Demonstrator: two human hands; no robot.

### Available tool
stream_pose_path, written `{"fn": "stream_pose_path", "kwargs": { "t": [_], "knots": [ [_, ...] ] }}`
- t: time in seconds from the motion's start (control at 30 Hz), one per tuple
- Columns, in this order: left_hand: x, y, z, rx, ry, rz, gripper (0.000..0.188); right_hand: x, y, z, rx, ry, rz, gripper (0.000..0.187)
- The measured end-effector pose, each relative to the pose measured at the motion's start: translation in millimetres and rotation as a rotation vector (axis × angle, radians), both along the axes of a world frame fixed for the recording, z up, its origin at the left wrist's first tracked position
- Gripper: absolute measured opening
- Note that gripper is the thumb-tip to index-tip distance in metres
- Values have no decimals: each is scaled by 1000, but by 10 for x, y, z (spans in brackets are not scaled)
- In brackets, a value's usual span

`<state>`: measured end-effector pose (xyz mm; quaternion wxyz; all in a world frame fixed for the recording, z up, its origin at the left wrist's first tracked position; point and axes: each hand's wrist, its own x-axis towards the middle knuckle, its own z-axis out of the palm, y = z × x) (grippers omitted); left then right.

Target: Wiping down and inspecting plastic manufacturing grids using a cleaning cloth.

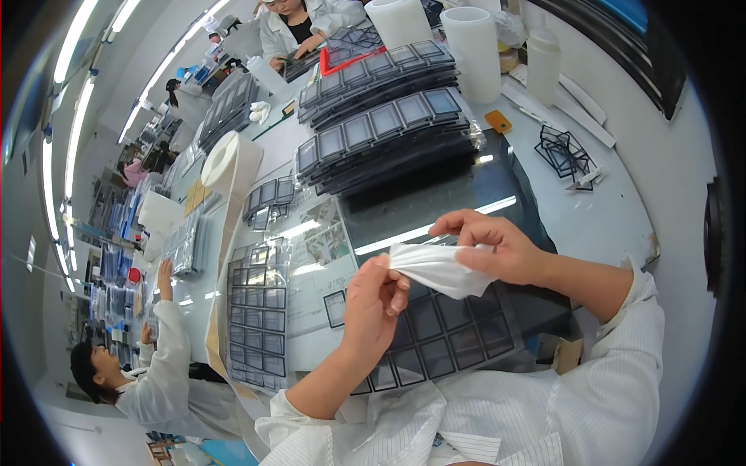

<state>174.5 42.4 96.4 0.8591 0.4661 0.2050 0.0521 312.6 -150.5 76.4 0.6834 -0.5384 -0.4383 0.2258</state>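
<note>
A thin white cloth [443, 268] is stretched between my two hands above the table. Its left end is pinched between the thumb and fingers of my left hand [370, 301]. My right hand [501, 247] grips the other end, thumb against the cloth and index finger raised. Beneath them lies a sheet of black-framed panels [447, 334] in a grid, partly covered by my hands and sleeve. One small black frame [335, 309] rests just left of my left hand. A dark glossy sheet [458, 206] spreads out behind my hands.
Tall stacks of black-framed panels [373, 132] stand beyond my hands. Another panel grid [256, 318] lies at left, near a white roll [231, 163]. White cylinders [472, 56] and loose black frames [563, 153] are at right. Co-workers sit across [299, 27] and at left [167, 365].
</note>
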Motion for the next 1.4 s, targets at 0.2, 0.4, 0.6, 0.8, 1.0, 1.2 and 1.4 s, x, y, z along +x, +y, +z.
{"fn": "stream_pose_path", "kwargs": {
  "t": [0.2, 0.4, 0.6, 0.8, 1.0, 1.2, 1.4],
  "knots": [
    [-169, -202, -21, 253, 61, -496, 28, 215, -88, -125, 259, 1043, 491, 22],
    [-346, -146, -134, 1377, -489, -528, 14, 260, -126, 172, -329, 96, -42, 23],
    [-435, -65, -275, 1688, -533, -391, 20, 146, -103, 87, -508, -484, 41, 13],
    [-424, 26, -405, 1886, -471, -282, 31, 51, -79, -102, -344, -866, 83, 20],
    [-382, 62, -588, 1988, -477, -234, 33, -161, 10, -78, -534, -802, 116, 25],
    [-357, 85, -642, 1957, -504, -235, 33, -214, 101, -178, -298, -1383, -20, 20],
    [-360, 88, -695, 1954, -533, -167, 29, -308, 92, -111, -436, -1513, 41, 21]
  ]
}}
